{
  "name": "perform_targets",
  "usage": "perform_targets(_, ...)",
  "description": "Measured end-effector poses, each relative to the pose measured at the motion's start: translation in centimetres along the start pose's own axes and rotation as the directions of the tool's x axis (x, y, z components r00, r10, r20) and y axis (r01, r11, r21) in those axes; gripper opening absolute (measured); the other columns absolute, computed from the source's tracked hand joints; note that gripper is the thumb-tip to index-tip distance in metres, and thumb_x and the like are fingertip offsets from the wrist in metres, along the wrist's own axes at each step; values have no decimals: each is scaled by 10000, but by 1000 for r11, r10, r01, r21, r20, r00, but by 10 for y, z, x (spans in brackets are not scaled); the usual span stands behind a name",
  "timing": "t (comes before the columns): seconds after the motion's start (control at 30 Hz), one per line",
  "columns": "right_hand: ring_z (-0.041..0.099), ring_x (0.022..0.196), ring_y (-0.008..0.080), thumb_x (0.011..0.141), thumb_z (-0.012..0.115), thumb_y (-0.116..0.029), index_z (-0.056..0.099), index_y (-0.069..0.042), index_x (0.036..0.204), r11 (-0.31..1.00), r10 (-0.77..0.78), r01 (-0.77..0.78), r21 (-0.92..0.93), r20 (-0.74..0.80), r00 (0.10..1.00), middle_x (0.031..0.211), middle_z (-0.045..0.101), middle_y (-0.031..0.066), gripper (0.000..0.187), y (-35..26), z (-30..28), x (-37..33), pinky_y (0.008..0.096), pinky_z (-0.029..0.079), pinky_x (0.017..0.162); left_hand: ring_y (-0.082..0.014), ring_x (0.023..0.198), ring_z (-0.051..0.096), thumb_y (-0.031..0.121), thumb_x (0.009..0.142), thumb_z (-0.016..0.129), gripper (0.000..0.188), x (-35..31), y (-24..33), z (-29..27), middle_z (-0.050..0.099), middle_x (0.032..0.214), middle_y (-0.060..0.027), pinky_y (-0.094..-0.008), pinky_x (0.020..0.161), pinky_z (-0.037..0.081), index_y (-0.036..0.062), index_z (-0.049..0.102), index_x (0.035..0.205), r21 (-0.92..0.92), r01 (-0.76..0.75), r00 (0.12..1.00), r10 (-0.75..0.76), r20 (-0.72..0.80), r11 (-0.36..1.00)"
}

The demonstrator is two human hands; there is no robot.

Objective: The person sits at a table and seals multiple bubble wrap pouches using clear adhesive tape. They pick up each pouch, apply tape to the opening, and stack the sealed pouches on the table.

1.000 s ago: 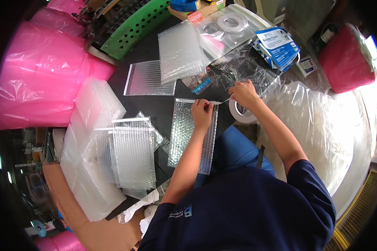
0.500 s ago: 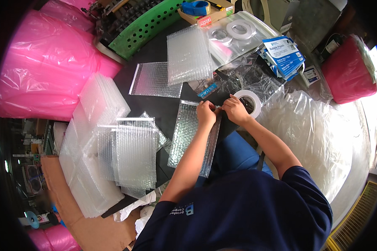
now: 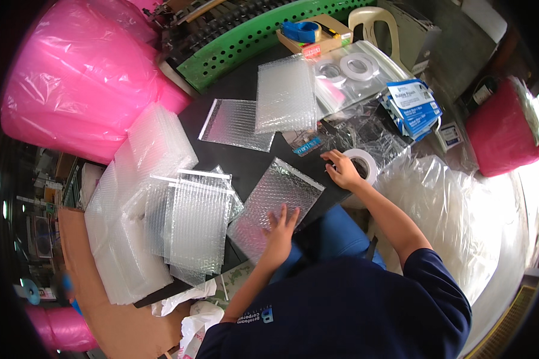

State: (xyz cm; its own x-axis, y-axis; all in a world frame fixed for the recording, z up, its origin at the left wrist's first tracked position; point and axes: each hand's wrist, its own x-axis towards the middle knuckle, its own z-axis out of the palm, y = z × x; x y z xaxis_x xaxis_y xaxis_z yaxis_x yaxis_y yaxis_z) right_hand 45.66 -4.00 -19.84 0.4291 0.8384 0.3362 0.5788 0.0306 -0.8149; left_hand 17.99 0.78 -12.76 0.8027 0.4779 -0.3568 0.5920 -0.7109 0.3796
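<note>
- The left hand [image 3: 279, 235] lies over the lower part of a bubble pouch [image 3: 273, 194], its fingers spread wide and not closed around anything.
- This pouch lies slantwise at the near edge of the black table [image 3: 206, 158], in front of the person, with a pale strip along its upper right edge.
- The right hand [image 3: 342, 170] is at the left side of a white tape roll [image 3: 372, 163], fingers bent; I cannot tell whether they pinch anything.
- To the left of the pouch, a pile of pouches [image 3: 199, 222] overlaps loosely, white strips toward the top.
- Left of that pile stands a long stack of bubble sheets [image 3: 126, 221], with a large pink bundle [image 3: 84, 84] behind it.
- Beyond the hands, a single pouch [image 3: 233, 122] lies partly under a bubble stack [image 3: 286, 96].
- Right of this stack, two more rolls [image 3: 372, 68] rest on clear film.
- Blue-and-white cards [image 3: 412, 110] lie farther right, near crumpled clear plastic [image 3: 368, 136].
- At the far edge, a small box [image 3: 329, 42] holds a blue dispenser [image 3: 299, 32], beside a perforated green rail [image 3: 239, 45].
</note>
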Motion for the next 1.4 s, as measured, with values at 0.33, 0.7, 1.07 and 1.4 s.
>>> perform_targets(0.33, 625, 935, 389, 742, 707, -249, 604, 47, 977, 735, 572, -659, -160, -376, 729, 947, 641, 255, 392, 13, 16, 173, 455, 493, 809, -414, 1380, 244, -68, 811, 482, 652, -76, -53, -125, 323, 1494, -97, -588, 1110, 147, 168, 408, 1414, -28, 339, 752, -288, -593, 940)
perform_targets(0.7, 595, 535, 150, 806, 630, -90, 668, -3, 872, 654, 540, -718, 239, 516, 665, 672, 632, 70, 116, -112, 88, -71, 304, 494, 491, -419, 1383, 229, 304, 920, 542, 506, 59, -28, -44, 309, 1501, -98, -651, 1073, 134, 195, 419, 1399, -208, -273, 843, 129, -522, 939)
perform_targets(1.07, 462, 1168, 324, 735, 558, -88, 510, -137, 1311, 586, 294, -125, -801, 66, 953, 1230, 501, 130, 579, 19, -41, 0, 440, 395, 960, -338, 1418, 189, 175, 734, 706, 543, 25, -46, 24, 309, 1502, 41, -751, 1018, 92, 267, 543, 1244, -53, -193, 979, 189, -69, 980)
perform_targets(1.4, 588, 949, 341, 689, 566, -29, 586, -122, 1108, 749, 351, -168, -641, 169, 921, 1090, 503, 173, 429, -36, -64, -11, 447, 499, 766, -251, 1035, 587, 276, 909, 608, 351, 50, -46, 28, 608, 1175, -93, -383, 887, 463, 56, 568, 1180, -724, -111, 985, -23, -172, 681)
